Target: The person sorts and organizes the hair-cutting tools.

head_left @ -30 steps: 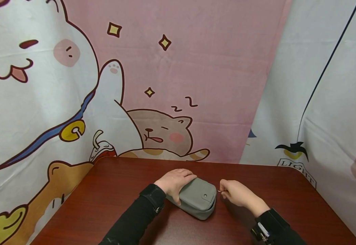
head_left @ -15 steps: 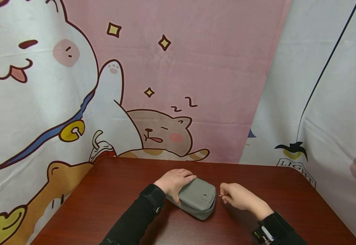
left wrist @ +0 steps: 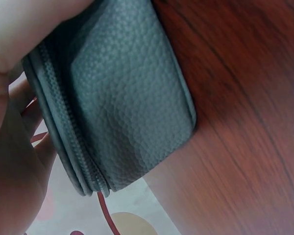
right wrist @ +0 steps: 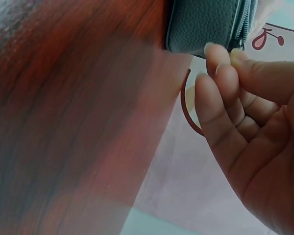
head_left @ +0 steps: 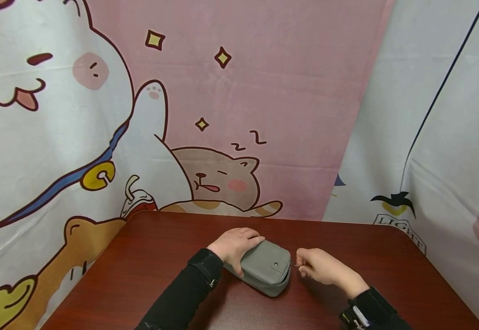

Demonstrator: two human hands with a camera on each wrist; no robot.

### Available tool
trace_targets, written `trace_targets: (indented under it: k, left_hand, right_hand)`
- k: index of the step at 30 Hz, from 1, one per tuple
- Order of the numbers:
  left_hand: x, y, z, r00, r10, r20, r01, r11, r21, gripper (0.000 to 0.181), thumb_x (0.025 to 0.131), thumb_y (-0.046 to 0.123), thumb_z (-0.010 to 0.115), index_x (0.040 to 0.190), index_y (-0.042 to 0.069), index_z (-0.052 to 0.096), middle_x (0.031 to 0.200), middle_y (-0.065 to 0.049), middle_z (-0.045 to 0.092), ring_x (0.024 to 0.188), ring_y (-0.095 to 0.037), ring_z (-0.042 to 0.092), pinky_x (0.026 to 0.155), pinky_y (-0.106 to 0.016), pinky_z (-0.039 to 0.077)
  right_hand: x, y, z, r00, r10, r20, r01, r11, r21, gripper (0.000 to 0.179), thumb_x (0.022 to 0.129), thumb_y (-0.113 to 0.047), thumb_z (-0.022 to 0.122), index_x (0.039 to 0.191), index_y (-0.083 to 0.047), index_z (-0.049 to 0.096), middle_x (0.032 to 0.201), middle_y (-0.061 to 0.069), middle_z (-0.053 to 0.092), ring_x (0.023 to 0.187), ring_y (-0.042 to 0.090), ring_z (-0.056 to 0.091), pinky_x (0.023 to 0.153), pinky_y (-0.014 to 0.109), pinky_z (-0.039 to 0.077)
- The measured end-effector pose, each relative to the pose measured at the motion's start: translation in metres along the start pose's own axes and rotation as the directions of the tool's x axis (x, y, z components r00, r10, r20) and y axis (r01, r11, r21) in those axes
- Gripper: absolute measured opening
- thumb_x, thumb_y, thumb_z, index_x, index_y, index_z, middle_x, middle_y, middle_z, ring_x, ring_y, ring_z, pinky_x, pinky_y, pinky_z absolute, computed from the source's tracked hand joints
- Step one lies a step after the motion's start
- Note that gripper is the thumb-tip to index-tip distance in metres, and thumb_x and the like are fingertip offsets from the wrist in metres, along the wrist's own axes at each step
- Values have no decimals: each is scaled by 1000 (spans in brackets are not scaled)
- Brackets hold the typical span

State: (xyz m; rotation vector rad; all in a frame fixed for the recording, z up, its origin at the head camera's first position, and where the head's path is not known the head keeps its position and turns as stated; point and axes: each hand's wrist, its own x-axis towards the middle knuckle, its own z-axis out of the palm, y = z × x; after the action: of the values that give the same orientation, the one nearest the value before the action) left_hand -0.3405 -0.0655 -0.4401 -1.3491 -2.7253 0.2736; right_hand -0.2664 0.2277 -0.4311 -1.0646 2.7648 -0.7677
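A grey-green zip pouch (head_left: 266, 262) of pebbled leather-look material lies on the table, its flap closed with a snap button (head_left: 275, 264). My left hand (head_left: 236, 247) grips its left end, thumb on the near side and fingers over the top. In the left wrist view, the pouch's zip (left wrist: 68, 112) runs along its edge beside that hand. Just off the right end, my right hand (head_left: 323, 266) pinches the small zipper pull (head_left: 294, 264) between thumb and forefinger. The right wrist view has the metal zip teeth (right wrist: 244, 24) close to those fingertips, which cover most of the pull.
The pouch sits on a dark red-brown wooden table (head_left: 149, 266) with rounded far corners. Behind it hangs a pink and white cloth (head_left: 289, 114) printed with cartoon animals. Both wrists wear black bands over dark sleeves (head_left: 190, 284).
My right hand has shifted slightly toward me at the pouch's right end, still pinching the zipper pull. The left hand and the pouch stay in place.
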Motion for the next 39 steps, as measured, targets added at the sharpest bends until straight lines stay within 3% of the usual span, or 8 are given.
trace_targets:
  k: [9,18,31,39]
  left_hand:
    - [-1,0,0,1000,7,-6,-7,1000,-1,120,54,61,91,153,22,37,145,6,44,133,-12,39,112,-31,30]
    - [-2,0,-1,1000,-10,2,10,1000,3,120,54,61,91,154,24,36,145,6,44,134,-12,39,112,-30,30]
    - [-1,2,0,1000,-14,-6,14,1000,13,120,53,61,91,153,22,38,144,6,46,132,-12,40,110,-28,32]
    - [0,9,0,991,-126,-37,125,992,-25,117,52,60,91,151,22,42,140,4,49,129,-15,44,105,-33,39]
  right_hand:
    - [1,-4,3,999,-12,39,10,999,46,24,93,4,63,84,-16,52,72,-12,60,61,0,50,55,23,44]
    - [2,-13,11,992,-48,113,27,983,180,21,94,3,62,84,-14,54,71,-11,60,58,0,53,53,22,48]
    - [1,-16,9,990,-48,132,23,983,185,21,95,3,61,84,-14,54,71,-10,61,57,1,53,53,23,48]
    - [-2,-6,5,999,5,46,-11,991,136,21,93,5,61,85,-13,52,71,-8,60,57,0,51,53,23,47]
